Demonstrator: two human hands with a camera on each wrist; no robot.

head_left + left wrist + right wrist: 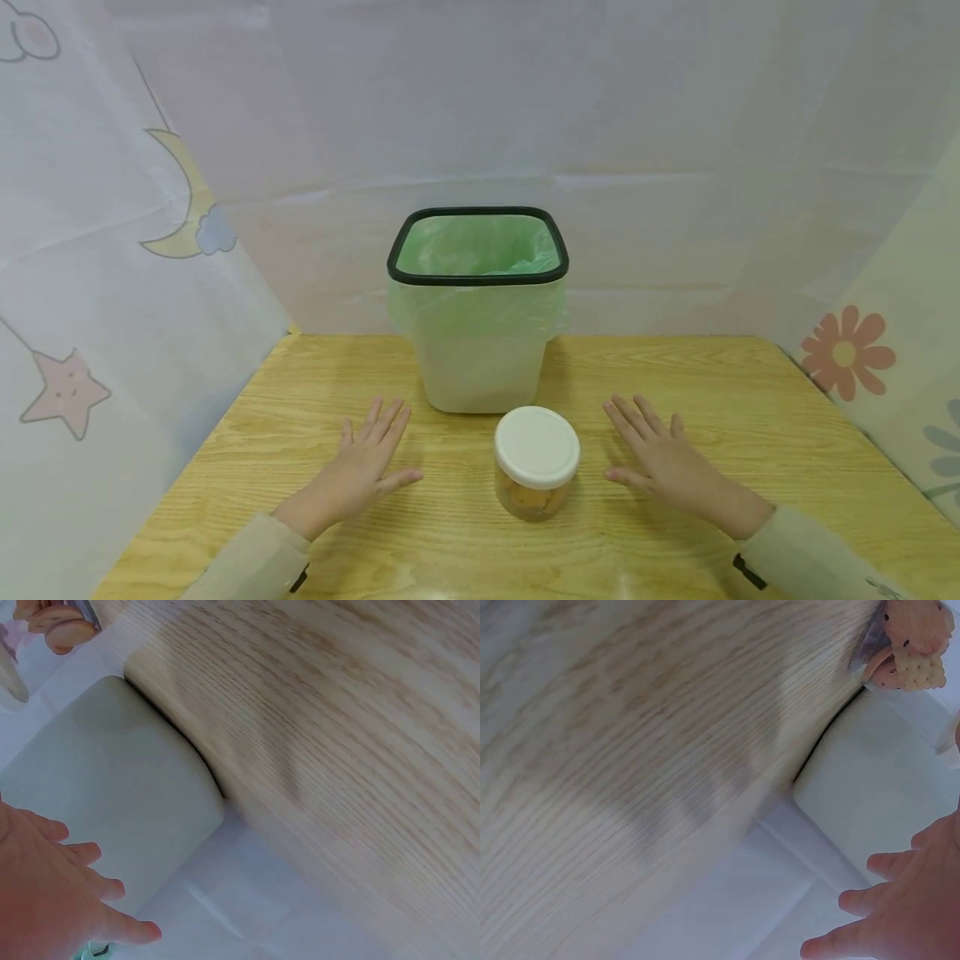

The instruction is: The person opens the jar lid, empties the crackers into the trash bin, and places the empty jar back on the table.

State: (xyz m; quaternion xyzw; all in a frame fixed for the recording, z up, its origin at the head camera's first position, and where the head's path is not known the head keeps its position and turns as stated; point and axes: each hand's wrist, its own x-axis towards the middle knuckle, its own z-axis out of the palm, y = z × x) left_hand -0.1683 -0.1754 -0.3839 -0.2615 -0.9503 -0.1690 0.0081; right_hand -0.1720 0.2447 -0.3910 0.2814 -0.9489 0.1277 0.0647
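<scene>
A clear jar [531, 498] with a white lid [537, 447] stands upright on the table between the two hands. Through its wall show crackers [919, 669], some round and brown, one pale and dotted. My left hand [362, 468] is to the left of the jar, fingers straight and spread, holding nothing. On the other side, my right hand [658, 458] is likewise spread with straight fingers, apart from the jar. Behind the jar rises a white trash bin [480, 367] with a black rim [480, 280] and a pale green bag lining it.
The wooden table [675, 375] carries the bin near its back edge. A pale cloth backdrop [660, 125] hangs behind, and side cloths bear a moon [180, 179], a star [66, 392] and a red flower [846, 353].
</scene>
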